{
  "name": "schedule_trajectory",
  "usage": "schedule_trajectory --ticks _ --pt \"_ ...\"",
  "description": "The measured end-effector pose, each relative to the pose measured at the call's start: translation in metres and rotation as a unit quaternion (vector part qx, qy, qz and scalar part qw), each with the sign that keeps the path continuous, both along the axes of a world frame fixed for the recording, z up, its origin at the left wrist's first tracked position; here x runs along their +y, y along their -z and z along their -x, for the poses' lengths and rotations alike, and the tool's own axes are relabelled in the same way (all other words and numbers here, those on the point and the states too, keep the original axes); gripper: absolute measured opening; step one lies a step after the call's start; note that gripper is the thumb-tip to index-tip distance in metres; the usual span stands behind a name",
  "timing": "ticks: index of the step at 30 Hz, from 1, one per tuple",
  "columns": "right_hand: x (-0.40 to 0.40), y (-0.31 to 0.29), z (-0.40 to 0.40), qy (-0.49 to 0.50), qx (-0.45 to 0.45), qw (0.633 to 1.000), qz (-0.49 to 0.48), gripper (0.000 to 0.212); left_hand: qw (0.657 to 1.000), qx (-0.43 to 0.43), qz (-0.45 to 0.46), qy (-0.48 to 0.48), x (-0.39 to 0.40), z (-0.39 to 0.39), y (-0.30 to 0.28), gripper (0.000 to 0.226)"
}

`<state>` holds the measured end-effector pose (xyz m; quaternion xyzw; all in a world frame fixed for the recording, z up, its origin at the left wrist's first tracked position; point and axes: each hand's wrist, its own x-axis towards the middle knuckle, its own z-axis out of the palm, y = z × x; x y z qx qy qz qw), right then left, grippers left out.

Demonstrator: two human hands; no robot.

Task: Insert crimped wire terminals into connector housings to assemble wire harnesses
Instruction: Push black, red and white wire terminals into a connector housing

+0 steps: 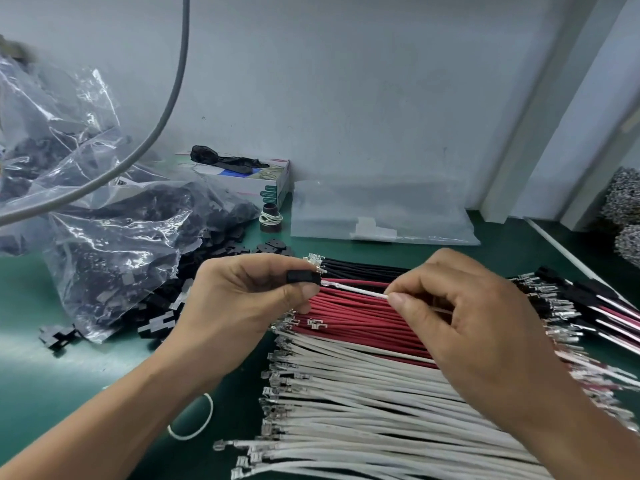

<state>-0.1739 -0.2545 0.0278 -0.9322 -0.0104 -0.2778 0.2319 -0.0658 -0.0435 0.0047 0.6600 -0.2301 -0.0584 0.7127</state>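
Green table mat (pixel 52 375) under three bands of wires — black wires (pixel 363 266), red wires (pixel 363 320), white wires (pixel 346 403) (silvery terminals at their ends). The connector housing (pixel 301 277) is black, the held wire (pixel 356 289) white — clear bag (pixel 114 237) of black parts, white rubber band (pixel 197 420).

No text can be read in this view. The small cardboard box (pixel 258 181), which stands beyond the left hand (pixel 242 299) against the wall, has a few dark green label patches with pale lines on its side, but they are too small and blurred to make out. The white sticker (pixel 372 230) on the clear plastic bag (pixel 381 216), beyond the right hand (pixel 485 323), shows no legible print either.
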Motion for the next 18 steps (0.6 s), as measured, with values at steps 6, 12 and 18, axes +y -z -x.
schedule_trajectory --ticks 6,12,18 --pt "-0.0001 0.0065 0.0038 0.013 -0.063 0.997 0.049 0.012 1.000 0.002 0.004 -0.002 -0.0023 0.0008 0.0000 0.030" --pt "-0.0020 0.0075 0.0035 -0.022 -0.071 0.995 0.062 0.012 1.000 -0.012 -0.005 0.021 -0.0018 0.0014 0.0019 0.027" --pt "-0.0044 0.0072 0.0019 -0.056 -0.080 0.995 0.035 0.014 1.000 -0.005 0.003 0.021 -0.0012 0.0023 -0.0013 0.030"
